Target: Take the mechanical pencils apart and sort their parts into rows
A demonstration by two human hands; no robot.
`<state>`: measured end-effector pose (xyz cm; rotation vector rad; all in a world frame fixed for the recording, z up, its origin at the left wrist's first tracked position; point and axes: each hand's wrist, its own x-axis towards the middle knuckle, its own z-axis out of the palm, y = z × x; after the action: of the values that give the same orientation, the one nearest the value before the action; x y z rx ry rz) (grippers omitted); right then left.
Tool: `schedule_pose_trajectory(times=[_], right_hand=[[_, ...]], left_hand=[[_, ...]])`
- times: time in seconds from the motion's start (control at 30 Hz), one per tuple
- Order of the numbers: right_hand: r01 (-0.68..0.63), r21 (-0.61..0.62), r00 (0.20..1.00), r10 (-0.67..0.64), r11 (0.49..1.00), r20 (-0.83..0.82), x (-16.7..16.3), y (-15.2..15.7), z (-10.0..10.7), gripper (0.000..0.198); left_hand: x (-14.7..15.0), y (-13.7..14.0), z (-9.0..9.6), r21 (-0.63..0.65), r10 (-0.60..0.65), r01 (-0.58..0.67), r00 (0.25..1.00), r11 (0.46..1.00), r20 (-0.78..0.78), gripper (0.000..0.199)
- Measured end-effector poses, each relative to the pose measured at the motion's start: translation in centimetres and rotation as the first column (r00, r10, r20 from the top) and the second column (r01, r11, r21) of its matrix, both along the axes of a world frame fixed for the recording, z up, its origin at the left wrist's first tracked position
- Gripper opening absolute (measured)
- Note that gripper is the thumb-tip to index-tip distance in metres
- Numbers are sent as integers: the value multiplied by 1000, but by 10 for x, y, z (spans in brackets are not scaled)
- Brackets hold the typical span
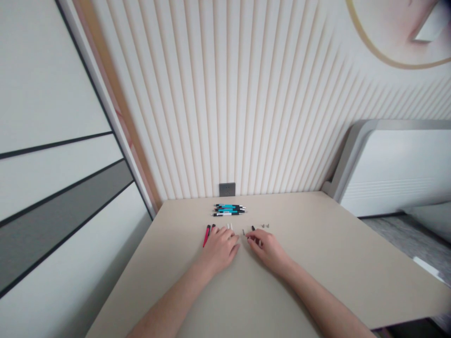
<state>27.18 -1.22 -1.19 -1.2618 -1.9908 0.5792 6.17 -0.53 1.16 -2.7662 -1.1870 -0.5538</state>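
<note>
My left hand (220, 245) rests palm down on the table, fingers loosely spread with nothing visible in them. It partly covers red pen barrels with black ends (206, 234) and lies just below thin white refills (229, 226). To the right, my right hand (268, 245) has thumb and forefinger brought together low over the table; whatever lies between the tips is too small to make out. A tiny grey piece, perhaps a spring (243, 232), is just left of those fingertips. Behind the hand is a small black part (252, 228), with small grey tips (265, 226) farther right.
Several blue, black and white pens (229, 210) lie in a stack farther back on the beige table (303, 234). A dark wall socket (227, 189) is set in the ribbed wall behind. A white cabinet (70, 253) stands left, a bed headboard (398, 164) right.
</note>
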Motion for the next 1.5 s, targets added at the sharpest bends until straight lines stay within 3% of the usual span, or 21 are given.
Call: schedule_pose_trajectory(times=[0.27, 0.4, 0.57, 0.87, 1.27, 1.5], right_hand=[[-113, -46, 983, 105, 993, -148, -6, -3, 3, 41], [-150, -51, 977, 140, 987, -163, -8, -6, 6, 35], [-138, 11, 977, 138, 990, -162, -9, -8, 7, 32], [-86, 14, 988, 87, 996, -129, -5, -6, 6, 28], [240, 71, 967, -232, 968, -106, 17, 10, 4, 25], [348, 15, 931, -344, 937, -125, 34, 21, -3, 33]], left_hand=[[4, 2, 0, 21, -150, 150, 989, 989, -3, 18], [3, 6, -5, 40, -121, 122, 992, 992, -24, 21], [2, 8, -9, 20, -88, 88, 996, 996, -4, 22], [3, 7, -8, -9, -91, 91, 996, 996, 2, 21], [-3, 5, 3, 23, 34, -35, 999, 999, 37, 19], [-3, 5, 3, 36, 59, -60, 997, 998, 50, 19]])
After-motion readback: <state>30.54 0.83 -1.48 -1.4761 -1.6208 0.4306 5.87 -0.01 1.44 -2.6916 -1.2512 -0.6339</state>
